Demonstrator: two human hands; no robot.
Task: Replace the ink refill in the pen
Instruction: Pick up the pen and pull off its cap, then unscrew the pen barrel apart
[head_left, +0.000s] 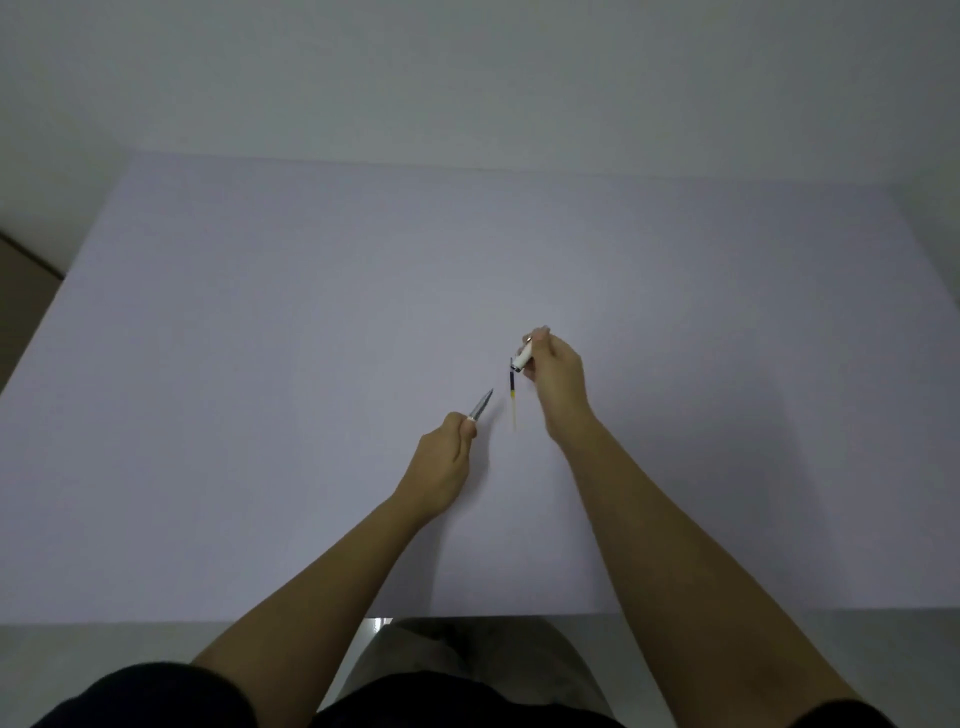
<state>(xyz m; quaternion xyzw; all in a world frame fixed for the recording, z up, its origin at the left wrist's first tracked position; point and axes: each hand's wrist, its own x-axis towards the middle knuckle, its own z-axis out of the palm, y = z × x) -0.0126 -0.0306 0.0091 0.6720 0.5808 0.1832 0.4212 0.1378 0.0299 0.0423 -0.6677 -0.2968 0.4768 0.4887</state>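
The pen is apart in two pieces above a pale table. My left hand grips the pen's silver tip section, whose point aims up and to the right. My right hand is higher and to the right, closed around the white pen barrel. A thin ink refill, dark at the top and yellowish lower down, hangs from the barrel's open end, pointing down toward me. The two pen pieces are a short gap apart and do not touch.
The table's near edge runs across the bottom, with my lap and dark clothing below it. A plain wall stands behind the far edge. A strip of brown floor shows at the left.
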